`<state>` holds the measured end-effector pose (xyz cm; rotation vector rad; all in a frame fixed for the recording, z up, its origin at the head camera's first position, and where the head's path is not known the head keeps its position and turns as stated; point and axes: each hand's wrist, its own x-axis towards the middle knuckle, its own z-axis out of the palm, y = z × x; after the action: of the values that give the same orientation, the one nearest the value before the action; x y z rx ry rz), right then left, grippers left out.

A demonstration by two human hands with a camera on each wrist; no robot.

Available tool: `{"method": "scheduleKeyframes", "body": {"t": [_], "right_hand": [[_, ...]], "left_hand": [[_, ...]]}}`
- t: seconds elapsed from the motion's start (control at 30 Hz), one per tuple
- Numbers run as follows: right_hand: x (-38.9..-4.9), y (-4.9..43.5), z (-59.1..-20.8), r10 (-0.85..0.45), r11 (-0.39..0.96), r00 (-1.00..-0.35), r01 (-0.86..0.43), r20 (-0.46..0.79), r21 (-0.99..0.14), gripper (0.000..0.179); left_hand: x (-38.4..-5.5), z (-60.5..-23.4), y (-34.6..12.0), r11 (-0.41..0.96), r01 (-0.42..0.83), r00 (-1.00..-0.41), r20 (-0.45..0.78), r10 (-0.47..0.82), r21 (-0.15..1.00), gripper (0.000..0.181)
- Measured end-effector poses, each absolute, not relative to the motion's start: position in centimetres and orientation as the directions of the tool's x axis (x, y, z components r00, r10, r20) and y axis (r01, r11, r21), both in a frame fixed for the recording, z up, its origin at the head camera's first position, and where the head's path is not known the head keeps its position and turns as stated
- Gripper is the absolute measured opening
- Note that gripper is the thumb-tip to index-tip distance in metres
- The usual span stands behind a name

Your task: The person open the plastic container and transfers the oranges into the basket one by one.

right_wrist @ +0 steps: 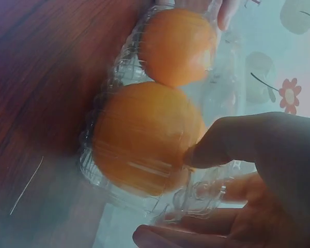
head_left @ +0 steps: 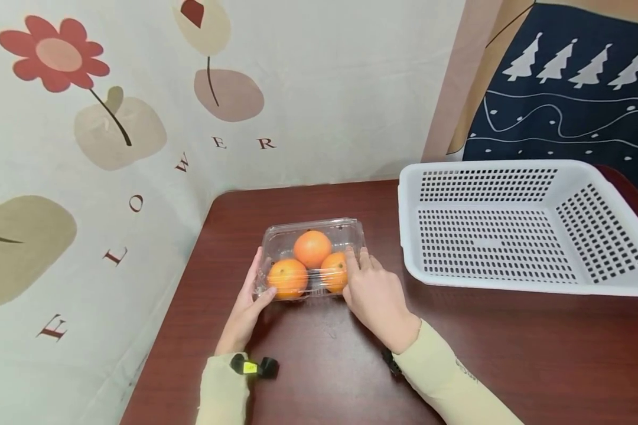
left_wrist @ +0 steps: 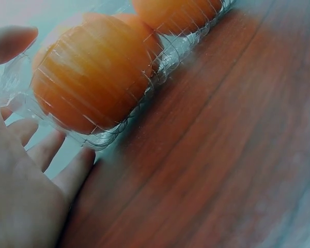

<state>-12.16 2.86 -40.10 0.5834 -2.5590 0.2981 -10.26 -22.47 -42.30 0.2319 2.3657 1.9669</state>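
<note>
Two hands: a clear plastic container [head_left: 283, 239] is held at its two ends, by the left hand [head_left: 244, 307] and the right hand [head_left: 376, 298].
Left grip: the left end is gripped between the thumb, laid at the near corner, and the fingers, set slightly apart along the side.
Right grip: the right end is pinched; the thumb is pressed to the plastic over an orange, and the fingers are bent round the end.
Oranges: three are contained, a far orange [head_left: 312, 249] behind, a near left orange [head_left: 287, 278] and a near right orange [head_left: 333, 271] in front, the last partly covered by the right hand.
Handling so far: the two-handed grip can be judged complete, and all three oranges are seen within the container.
Plastic edges: whether a lid is fastened cannot be told through the glare, so what is left to be done there is uncertain.
Tabletop: the container is held over the left part of the dark red table [head_left: 324, 360]; whether it is fully rested there cannot be told.
Basket: a white perforated basket [head_left: 489, 242] is placed to the right, apart from the container.
Backdrop: a pale cloth [head_left: 351, 88] printed with flowers and letters is hung behind.
</note>
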Motion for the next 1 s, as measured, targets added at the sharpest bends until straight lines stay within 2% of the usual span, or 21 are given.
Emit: {"method": "scheduleKeyframes", "body": {"t": [0.33, 0.8, 1.0], "right_hand": [[-12.6, 3.3, -39.6, -0.353, 0.867, -0.793, -0.477, 0.497, -0.146, 0.051], [-13.3, 3.7, -40.5, -0.296, 0.829, -0.863, -0.445, 0.409, -0.338, 0.056], [-13.7, 3.5, -40.9, -0.278, 0.812, -0.905, -0.401, 0.323, -0.425, 0.062]], "left_hand": [[-10.6, -42.7, -22.8, 0.204, 0.054, -0.995, 0.035, 0.095, 0.977, 0.071], [-11.6, -43.4, -22.7, 0.097, 0.119, -0.99, 0.111, 0.087, 0.988, 0.064], [-12.3, -43.5, -23.0, 0.121, 0.122, -0.992, 0.117, 0.041, 0.985, 0.059]]}}
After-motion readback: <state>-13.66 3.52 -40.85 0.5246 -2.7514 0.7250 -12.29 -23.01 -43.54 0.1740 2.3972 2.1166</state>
